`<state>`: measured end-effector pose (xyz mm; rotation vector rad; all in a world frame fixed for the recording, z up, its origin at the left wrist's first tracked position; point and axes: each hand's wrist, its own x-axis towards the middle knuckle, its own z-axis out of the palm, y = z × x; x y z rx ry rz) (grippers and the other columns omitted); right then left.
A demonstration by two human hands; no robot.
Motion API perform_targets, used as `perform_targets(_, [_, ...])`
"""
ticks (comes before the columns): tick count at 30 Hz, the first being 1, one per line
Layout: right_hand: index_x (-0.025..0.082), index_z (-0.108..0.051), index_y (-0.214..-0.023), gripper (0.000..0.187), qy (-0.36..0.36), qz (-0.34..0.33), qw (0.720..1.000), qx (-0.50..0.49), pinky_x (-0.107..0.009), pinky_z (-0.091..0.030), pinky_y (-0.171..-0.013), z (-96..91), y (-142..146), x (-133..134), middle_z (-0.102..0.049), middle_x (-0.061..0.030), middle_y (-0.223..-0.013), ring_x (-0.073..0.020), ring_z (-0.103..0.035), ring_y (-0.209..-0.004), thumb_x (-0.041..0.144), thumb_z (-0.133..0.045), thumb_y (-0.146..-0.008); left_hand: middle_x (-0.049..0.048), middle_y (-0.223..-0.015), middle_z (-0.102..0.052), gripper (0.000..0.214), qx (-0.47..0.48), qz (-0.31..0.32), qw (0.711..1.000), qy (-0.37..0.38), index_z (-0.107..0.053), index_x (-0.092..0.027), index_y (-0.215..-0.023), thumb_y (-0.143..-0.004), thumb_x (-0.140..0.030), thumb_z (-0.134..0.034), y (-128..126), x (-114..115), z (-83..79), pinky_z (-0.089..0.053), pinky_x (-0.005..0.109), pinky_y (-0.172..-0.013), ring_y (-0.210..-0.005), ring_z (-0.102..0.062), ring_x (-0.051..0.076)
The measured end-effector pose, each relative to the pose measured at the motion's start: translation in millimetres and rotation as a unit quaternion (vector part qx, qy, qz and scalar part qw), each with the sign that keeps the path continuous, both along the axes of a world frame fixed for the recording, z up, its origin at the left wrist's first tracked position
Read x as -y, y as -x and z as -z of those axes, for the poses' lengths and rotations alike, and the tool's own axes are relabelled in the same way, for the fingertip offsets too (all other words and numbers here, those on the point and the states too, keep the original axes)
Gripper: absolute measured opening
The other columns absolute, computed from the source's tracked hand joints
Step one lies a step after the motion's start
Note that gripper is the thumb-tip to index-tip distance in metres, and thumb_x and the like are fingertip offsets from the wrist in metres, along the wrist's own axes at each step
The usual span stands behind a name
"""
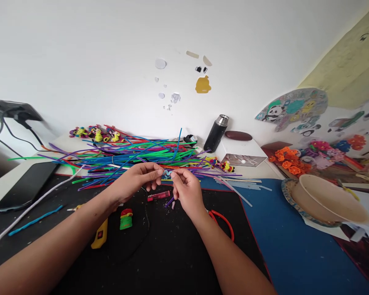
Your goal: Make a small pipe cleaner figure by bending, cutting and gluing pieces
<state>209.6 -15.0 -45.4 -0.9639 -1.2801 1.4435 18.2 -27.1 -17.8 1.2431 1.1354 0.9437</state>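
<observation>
A short light-blue pipe cleaner [167, 174], bent into a small wavy shape, is pinched between both hands above the black mat. My left hand [147, 176] grips one end with thumb and forefinger, the other fingers curled. Its other end is in the fingertips of my right hand [187, 188]. Below the hands lies a red lighter [158, 196], with a short purple stick [169, 202] beside my right fingers. A coiled green, yellow and red piece [126, 219] rests nearer me. Part of the red-handled tool [224, 221] is hidden behind my right forearm.
A heap of coloured pipe cleaners [135, 157] runs along the wall. A black bottle [215, 135] and white box [244, 153] stand behind. A phone [26, 184], blue twisted stem [35, 221] and yellow cutter [100, 235] lie left; a beige bowl [332, 196] sits right.
</observation>
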Motion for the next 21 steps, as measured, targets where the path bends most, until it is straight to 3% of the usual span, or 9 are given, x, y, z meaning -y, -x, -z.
perform_targets(6, [0.019,-0.065,-0.092,0.029,-0.007,-0.011,1.0,0.003,-0.023,-0.036,-0.039,-1.4,-1.0,0.5,-0.052,0.0085,-0.051,-0.0096,-0.046,-0.038,0.047,-0.068,-0.089,0.0014,-0.074,-0.068,0.042,0.003,0.001,1.0,0.002,-0.072,-0.018,-0.089,-0.084,-0.059,-0.079,-2.9,2.5,0.0,-0.046,0.024,-0.056,-0.06,-0.058,0.013])
perform_targets(21, [0.019,-0.067,-0.094,0.036,0.035,-0.068,0.994,-0.078,-0.021,-0.027,-0.037,-2.4,-4.5,-1.0,-0.051,0.0094,-0.05,-0.0084,-0.045,-0.037,0.052,-0.077,-0.085,0.0016,-0.068,-0.066,0.041,0.146,0.011,0.987,0.071,-0.072,-0.015,-0.077,-0.075,-0.051,-0.091,-5.8,6.2,-1.0,-0.043,0.021,-0.05,-0.055,-0.056,0.011])
